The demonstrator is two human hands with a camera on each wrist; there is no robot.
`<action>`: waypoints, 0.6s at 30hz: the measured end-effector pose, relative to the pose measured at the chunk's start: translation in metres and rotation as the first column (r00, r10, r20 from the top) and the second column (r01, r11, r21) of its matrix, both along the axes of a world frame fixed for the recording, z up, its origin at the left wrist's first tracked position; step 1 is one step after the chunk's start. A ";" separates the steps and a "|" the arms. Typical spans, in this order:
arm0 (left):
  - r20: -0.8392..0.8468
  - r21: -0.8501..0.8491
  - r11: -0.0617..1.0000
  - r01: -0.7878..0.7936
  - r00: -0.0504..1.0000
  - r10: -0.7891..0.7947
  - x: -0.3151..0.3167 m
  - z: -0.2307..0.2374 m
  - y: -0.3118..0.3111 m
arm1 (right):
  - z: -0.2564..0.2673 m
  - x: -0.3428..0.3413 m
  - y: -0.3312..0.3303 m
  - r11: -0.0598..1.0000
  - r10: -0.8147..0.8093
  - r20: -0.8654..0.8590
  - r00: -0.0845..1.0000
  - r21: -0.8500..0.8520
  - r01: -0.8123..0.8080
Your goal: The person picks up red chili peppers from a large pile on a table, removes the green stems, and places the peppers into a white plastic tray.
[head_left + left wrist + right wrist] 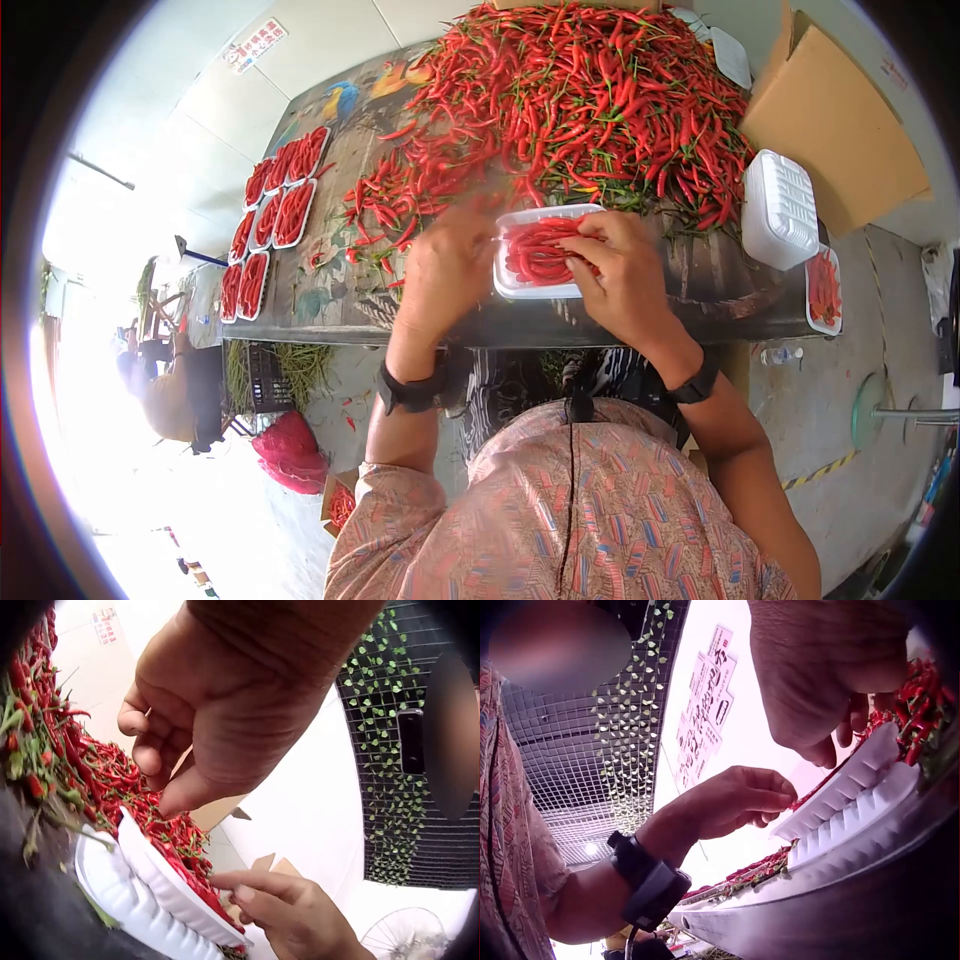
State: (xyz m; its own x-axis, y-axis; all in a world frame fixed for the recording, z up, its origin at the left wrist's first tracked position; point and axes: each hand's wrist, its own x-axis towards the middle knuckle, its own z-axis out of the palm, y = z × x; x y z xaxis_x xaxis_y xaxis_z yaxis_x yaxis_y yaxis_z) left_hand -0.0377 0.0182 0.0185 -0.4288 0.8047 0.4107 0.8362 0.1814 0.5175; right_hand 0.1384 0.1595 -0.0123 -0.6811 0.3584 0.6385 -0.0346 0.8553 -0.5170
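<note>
A white foam tray at the table's front edge holds long red chilies laid side by side. In the left wrist view this tray sits tilted on another white tray. My right hand reaches over the right end, its thumb and fingers pinching chilies in the tray. My left hand, blurred in the head view, hovers by the tray's left end. Its fingers are loosely curled in the left wrist view, with no chili showing between them. A big heap of red chilies covers the table behind.
Several filled chili trays stand at the table's left side. To the right are a stack of empty white trays, one filled tray and an open cardboard box. A red sack lies on the floor at left.
</note>
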 end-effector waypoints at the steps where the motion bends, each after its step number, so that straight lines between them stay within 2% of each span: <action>1: -0.055 -0.002 0.999 -0.042 0.998 0.042 -0.010 0.001 -0.004 | 0.000 0.004 0.001 0.999 -0.033 -0.023 0.999 0.007 0.033; 2: -0.110 -0.001 0.997 -0.083 0.991 0.082 -0.022 0.002 -0.007 | -0.001 0.007 0.003 0.998 -0.067 -0.047 0.997 0.013 0.067; 4: -0.104 -0.007 0.993 -0.115 0.988 0.114 -0.046 0.005 -0.011 | -0.003 0.013 0.005 0.995 -0.094 -0.046 0.994 -0.017 0.094; 6: -0.173 -0.110 0.959 -0.263 0.955 0.242 -0.066 0.013 -0.013 | -0.005 0.018 0.006 0.992 -0.122 -0.045 0.991 -0.048 0.120; 7: -0.175 -0.110 0.959 -0.262 0.955 0.241 -0.078 0.014 -0.012 | -0.005 0.020 0.007 0.991 -0.126 -0.030 0.992 -0.051 0.124; 9: -0.188 -0.189 0.902 -0.389 0.916 0.356 -0.100 0.009 -0.007 | -0.005 0.023 0.005 0.990 -0.132 -0.017 0.991 -0.054 0.131; 10: -0.188 -0.187 0.903 -0.386 0.917 0.353 -0.109 0.007 -0.003 | -0.005 0.025 0.003 0.990 -0.129 -0.017 0.991 -0.055 0.128; 12: -0.229 -0.305 0.835 -0.457 0.887 0.402 -0.119 0.001 0.004 | -0.005 0.028 0.002 0.990 -0.129 -0.018 0.991 -0.053 0.128; 15: -0.241 -0.395 0.793 -0.463 0.886 0.397 -0.120 -0.009 0.008 | -0.005 0.030 0.001 0.991 -0.111 -0.025 0.993 -0.080 0.109; 18: -0.139 -0.367 0.825 -0.430 0.902 0.408 -0.123 -0.018 0.005 | -0.005 0.033 0.000 0.990 -0.120 -0.014 0.993 -0.083 0.118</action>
